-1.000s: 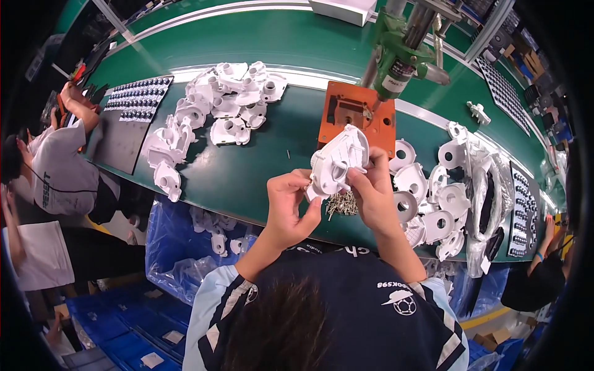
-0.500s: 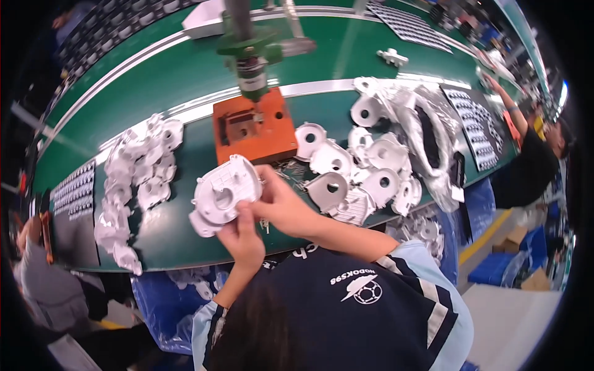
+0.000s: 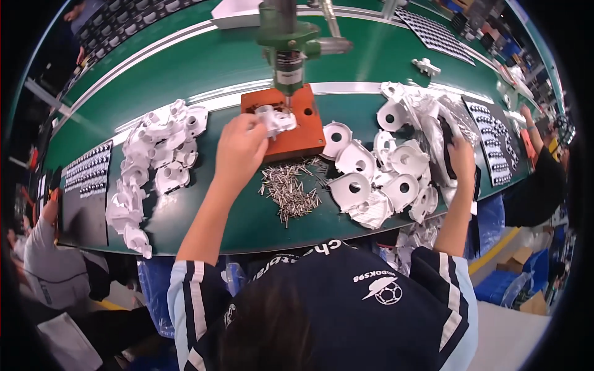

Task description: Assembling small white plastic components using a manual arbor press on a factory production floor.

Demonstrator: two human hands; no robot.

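White plastic part [image 3: 282, 121] sits at the top of the orange block [image 3: 304, 135], under the green press [image 3: 289, 52]; whether fully seated, can't tell. Left hand [image 3: 241, 145] at the part's near-left side, fingers and thumb closed on it, slightly blurred. Right hand [image 3: 461, 157] well apart, over at the clear plastic bag [image 3: 428, 114], by its dark opening; fingers bent, can't tell if clamped on anything.

Loose pile of metal pins [image 3: 288, 191] on the green table [image 3: 164, 216], just in front of the block. Right of the pins: cluster of white housings with round holes [image 3: 402, 190], some overlapping, between block and bag. Left of the block: heap of white molded parts [image 3: 136, 151], well apart from it. Dark sheets with rows of small parts at both sides, left sheet [image 3: 83, 219] and right sheet [image 3: 489, 133]. Small white piece [image 3: 426, 67] alone, farther back. Other people at both edges.
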